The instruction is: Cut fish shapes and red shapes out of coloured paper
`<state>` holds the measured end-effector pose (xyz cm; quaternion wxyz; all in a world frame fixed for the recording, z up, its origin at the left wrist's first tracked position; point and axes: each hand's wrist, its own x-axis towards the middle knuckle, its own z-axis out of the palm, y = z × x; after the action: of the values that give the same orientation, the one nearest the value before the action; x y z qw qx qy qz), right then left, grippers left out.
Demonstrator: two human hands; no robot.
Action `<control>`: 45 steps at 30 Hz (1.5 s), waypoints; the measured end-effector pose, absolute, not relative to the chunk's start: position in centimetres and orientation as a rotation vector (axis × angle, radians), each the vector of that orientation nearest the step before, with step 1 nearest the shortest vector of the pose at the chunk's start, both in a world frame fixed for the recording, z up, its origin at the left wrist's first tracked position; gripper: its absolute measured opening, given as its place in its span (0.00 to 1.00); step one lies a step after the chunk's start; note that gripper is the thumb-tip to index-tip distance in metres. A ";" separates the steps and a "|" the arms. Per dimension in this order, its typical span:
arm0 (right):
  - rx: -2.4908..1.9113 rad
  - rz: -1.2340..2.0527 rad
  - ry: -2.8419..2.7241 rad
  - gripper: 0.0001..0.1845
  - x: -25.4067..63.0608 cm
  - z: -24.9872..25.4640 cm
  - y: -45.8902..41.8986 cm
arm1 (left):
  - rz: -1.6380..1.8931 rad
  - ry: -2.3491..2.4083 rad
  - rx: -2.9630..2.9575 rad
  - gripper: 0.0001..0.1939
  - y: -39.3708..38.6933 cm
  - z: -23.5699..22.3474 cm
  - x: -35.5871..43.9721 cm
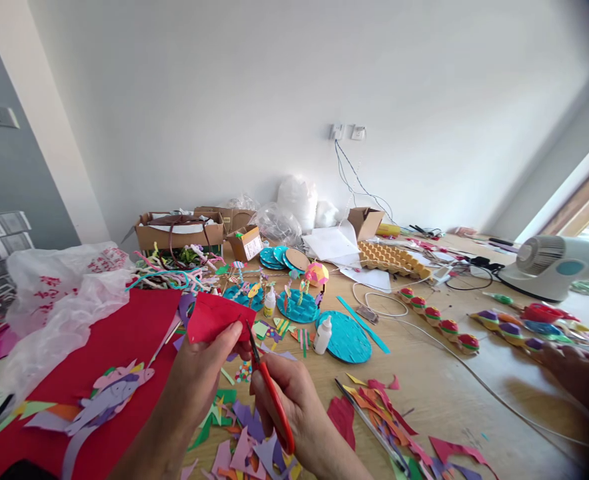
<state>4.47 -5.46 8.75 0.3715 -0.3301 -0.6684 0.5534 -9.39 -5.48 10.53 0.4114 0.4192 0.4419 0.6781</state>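
Note:
My left hand [219,347] pinches a piece of red paper [217,317] between thumb and fingers, holding it up above the table. In my right hand [289,393] are scissors [277,403] with red handles, their dark blades pointing up at the paper's right edge. Whether the blades are cutting into the paper I cannot tell. Colourful paper scraps [244,447] lie below both hands. Just beyond are a white glue bottle [323,335], a blue painted disc [347,337] and small striped paper cutouts [302,339].
A large red sheet [139,320] with purple fish cutouts [107,397] spreads out at left. Another person's hand [569,367] rests at the right by painted egg-carton strips [507,330]. A white cable [454,353] crosses the table; a fan [549,267] stands far right.

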 end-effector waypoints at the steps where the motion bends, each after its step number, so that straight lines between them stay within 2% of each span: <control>1: -0.851 1.420 -1.716 0.22 4.5 8.7 -5.4 | 1.704 1.107 1.049 0.06 -5.5 10.6 -9.4; 9: -0.872 1.327 -1.795 0.22 4.6 8.3 -5.1 | 1.667 1.124 1.047 0.07 -5.3 10.3 -9.8; 19: -0.873 1.380 -1.757 0.19 4.6 8.0 -5.2 | 1.594 1.164 1.120 0.09 -5.4 10.5 -9.9; 45: -0.884 1.319 -1.807 0.25 4.7 7.9 -5.0 | 1.585 1.134 1.140 0.07 -5.1 9.9 -10.4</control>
<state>4.65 -4.97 7.86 0.3597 -0.3428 -0.7010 0.5117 -10.42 -5.12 9.91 0.4275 0.4562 0.4541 0.6347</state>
